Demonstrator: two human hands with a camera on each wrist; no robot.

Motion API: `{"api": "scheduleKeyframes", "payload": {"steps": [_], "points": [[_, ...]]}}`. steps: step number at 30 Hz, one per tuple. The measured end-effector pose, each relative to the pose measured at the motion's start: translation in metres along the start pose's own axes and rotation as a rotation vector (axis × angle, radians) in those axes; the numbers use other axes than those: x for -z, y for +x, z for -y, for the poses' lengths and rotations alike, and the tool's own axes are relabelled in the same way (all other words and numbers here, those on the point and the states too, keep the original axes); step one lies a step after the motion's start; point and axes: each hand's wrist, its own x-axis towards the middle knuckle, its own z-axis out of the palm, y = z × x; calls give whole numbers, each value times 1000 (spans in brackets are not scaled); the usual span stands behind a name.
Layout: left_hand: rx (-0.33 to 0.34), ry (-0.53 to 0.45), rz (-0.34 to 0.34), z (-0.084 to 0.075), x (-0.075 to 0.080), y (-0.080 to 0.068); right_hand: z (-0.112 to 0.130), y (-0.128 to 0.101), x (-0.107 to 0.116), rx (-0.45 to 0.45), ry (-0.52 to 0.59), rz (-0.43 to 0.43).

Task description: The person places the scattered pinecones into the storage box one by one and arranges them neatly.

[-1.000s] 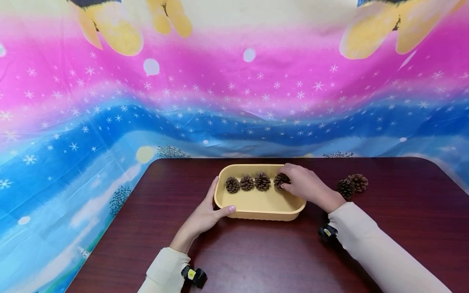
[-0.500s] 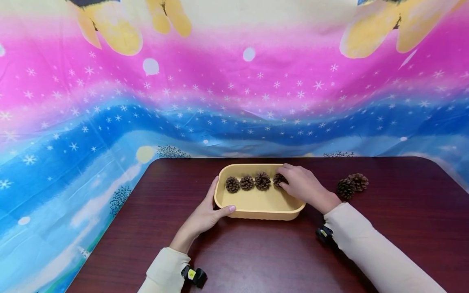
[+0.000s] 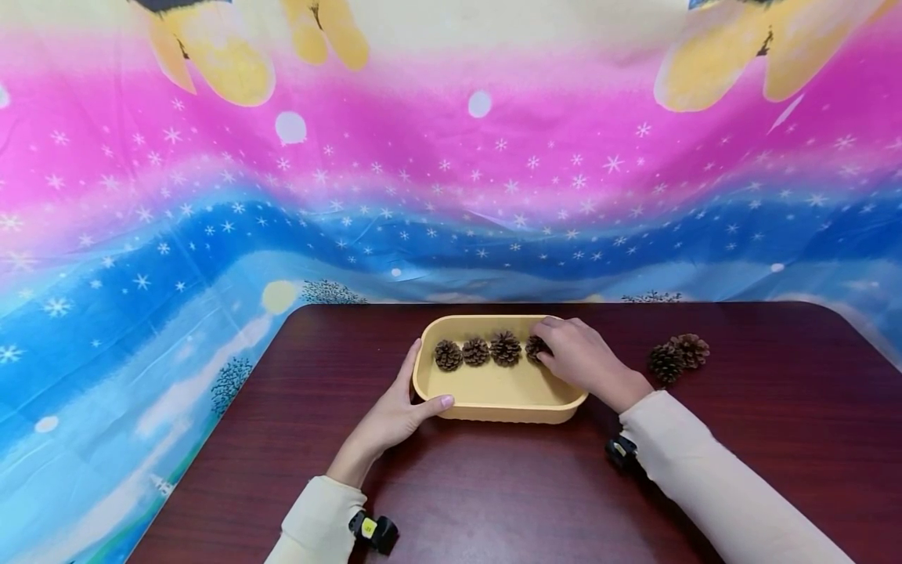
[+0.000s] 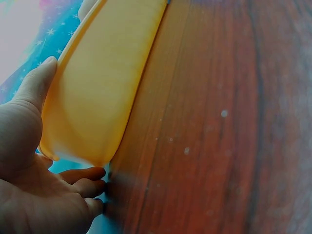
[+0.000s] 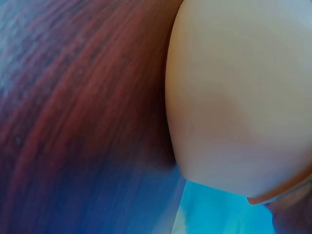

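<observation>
Left hand [image 3: 387,415] grasps the left end of the yellow plastic container [image 3: 493,390]: thumb across the near-left corner at the rim, fingers along the outside of the end wall. The left wrist view agrees, with the thumb along the rim and the other fingers by the lower corner, next to the table.

Right hand [image 3: 590,362] reaches over the container's right end and grasps a pine cone [image 3: 535,348] between thumb and fingers (most of the cone is hidden by the hand). That cone is inside the container, toward the far wall, at the right end of a row. The rest of the row: left pine cone [image 3: 448,356], second pine cone [image 3: 475,352], third pine cone [image 3: 505,348], all upright-ish and close together. The bare floor of the container shows in front of them.

Outside, two loose pine cones [image 3: 665,363] sit touching on the dark red wood-grain table [image 3: 521,478], right of the container, beyond the right forearm.

Right wrist view is mostly container outer wall plus blurred table; grip isn't readable there. Both sleeves [image 3: 719,470] are cream. Snowflake-print cloth [image 3: 451,172] hangs behind the table.
</observation>
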Motion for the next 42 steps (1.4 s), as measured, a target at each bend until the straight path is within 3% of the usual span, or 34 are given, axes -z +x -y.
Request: {"api": "scheduleKeyframes", "payload": {"steps": [28, 42], "points": [[-3, -15, 10, 0, -1, 0, 0, -2, -2, 1, -19, -6], [16, 4, -7, 0, -1, -1, 4, -1, 14, -70, 67, 21]]}}
